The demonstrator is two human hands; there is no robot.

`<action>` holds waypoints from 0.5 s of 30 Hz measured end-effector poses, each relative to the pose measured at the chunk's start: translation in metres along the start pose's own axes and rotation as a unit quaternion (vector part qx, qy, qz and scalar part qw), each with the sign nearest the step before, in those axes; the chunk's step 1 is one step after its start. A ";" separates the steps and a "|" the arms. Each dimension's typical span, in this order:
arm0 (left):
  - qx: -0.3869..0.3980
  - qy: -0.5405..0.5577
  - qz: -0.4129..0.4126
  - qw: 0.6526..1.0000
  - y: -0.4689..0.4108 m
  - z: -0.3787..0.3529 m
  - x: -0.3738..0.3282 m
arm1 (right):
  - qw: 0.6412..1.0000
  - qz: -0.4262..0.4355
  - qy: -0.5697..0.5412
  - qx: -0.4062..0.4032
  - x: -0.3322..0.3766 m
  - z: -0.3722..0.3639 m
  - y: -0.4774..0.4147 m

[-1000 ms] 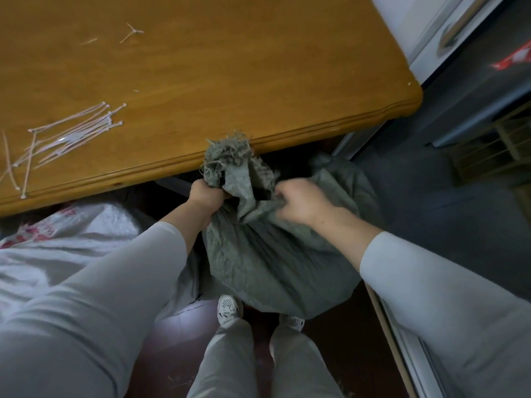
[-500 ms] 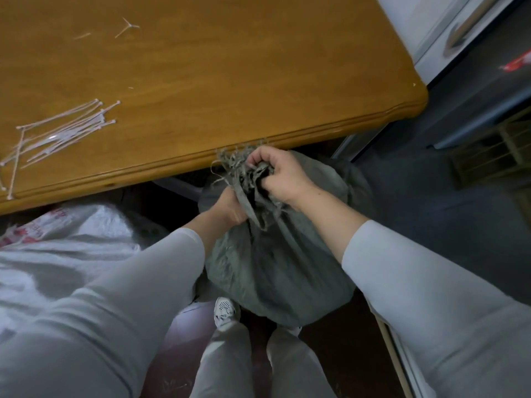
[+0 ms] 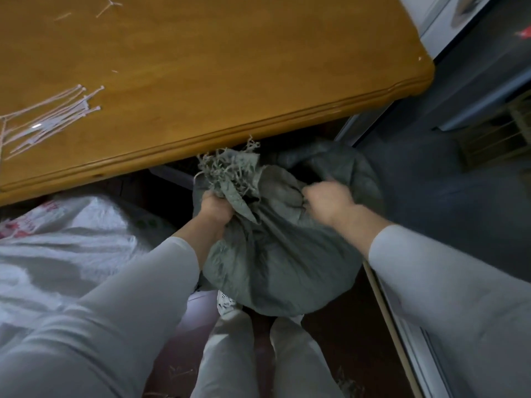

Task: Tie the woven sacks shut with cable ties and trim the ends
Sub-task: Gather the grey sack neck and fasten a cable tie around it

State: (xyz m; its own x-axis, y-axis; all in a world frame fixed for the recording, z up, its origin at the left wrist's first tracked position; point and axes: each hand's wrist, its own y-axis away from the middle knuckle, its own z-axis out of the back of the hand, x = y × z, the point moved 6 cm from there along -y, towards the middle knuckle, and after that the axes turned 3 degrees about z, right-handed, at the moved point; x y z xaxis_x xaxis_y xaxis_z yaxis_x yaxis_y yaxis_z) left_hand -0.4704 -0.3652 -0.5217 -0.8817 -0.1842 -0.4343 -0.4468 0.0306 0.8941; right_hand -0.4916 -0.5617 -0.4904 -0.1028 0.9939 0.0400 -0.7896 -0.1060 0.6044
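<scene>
left hand (image 3: pixel 214 206) holds the woven sack (image 3: pixel 275 268) by its frayed, crinkled neck in a tight grip; blurred right hand (image 3: pixel 330 201) clutches creased cloth; thin cable ties (image 3: pixel 51 122) on glossy worktop (image 3: pixel 230 81).

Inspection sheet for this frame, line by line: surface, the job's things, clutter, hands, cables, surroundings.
Surface: wooden table; the work goes on below its near edge.
Job's things: grey-green woven sack, frayed mouth gathered, no tie seen on it; cable ties lie loose at the table's left.
Clutter: trimmed tie ends at the table's far side.
Hands: left hand grips the sack's neck; right hand, blurred, grips fabric beside it.
Cables: nothing seen.
Surroundings: white printed sack at left; pale cabinet far right; wooden stick by the right sleeve.
</scene>
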 end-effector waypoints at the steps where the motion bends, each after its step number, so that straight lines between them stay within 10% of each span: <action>1: -0.016 -0.042 -0.026 0.999 0.001 0.003 0.002 | 0.999 -0.012 -0.033 -0.002 0.001 -0.012 0.011; 6: -0.001 -0.053 -0.034 0.998 -0.003 0.014 0.008 | 0.921 -0.028 -0.280 0.269 0.027 -0.078 0.040; 8: 0.009 -0.055 -0.028 0.998 -0.003 0.019 0.008 | 0.877 -0.115 -0.420 0.203 0.018 -0.068 0.024; 12: 0.009 -0.073 -0.053 0.996 -0.004 0.029 0.007 | 0.941 -0.093 -0.292 -0.142 -0.004 -0.015 -0.016; 15: 0.020 -0.082 -0.056 0.995 -0.004 0.034 0.008 | 0.961 0.000 -0.262 -0.083 0.018 -0.016 -0.044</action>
State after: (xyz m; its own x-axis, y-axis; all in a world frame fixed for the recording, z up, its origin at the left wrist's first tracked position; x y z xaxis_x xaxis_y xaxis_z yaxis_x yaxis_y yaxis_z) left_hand -0.4803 -0.3334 -0.5327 -0.8379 -0.0265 -0.5452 -0.5458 0.0594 0.8358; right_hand -0.4682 -0.5396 -0.5290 0.1811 0.8682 0.4620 -0.8798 -0.0669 0.4707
